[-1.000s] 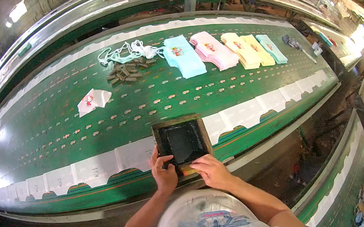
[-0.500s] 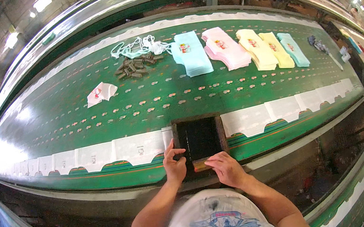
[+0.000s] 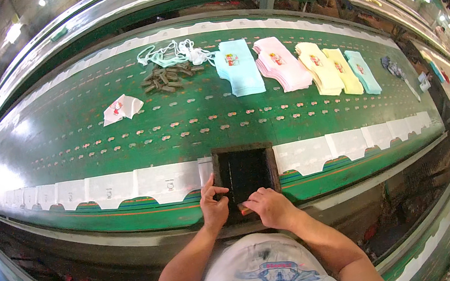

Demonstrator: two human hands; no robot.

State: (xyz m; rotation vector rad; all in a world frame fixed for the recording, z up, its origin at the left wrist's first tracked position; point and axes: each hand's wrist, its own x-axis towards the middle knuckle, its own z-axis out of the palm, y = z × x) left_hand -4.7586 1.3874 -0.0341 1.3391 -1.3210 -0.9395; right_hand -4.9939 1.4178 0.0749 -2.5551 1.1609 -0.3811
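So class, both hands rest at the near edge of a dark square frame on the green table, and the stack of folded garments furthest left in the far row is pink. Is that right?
Not quite. In the head view both hands, left hand and right hand, are at the dark square frame on the green table, but the leftmost stack is light blue; the pink stack lies next to it.

Long green tabletop here: a dark wooden frame sits at its near edge, white printed pieces line that edge, stacked pastel garments lie far side, one folded white piece apart.
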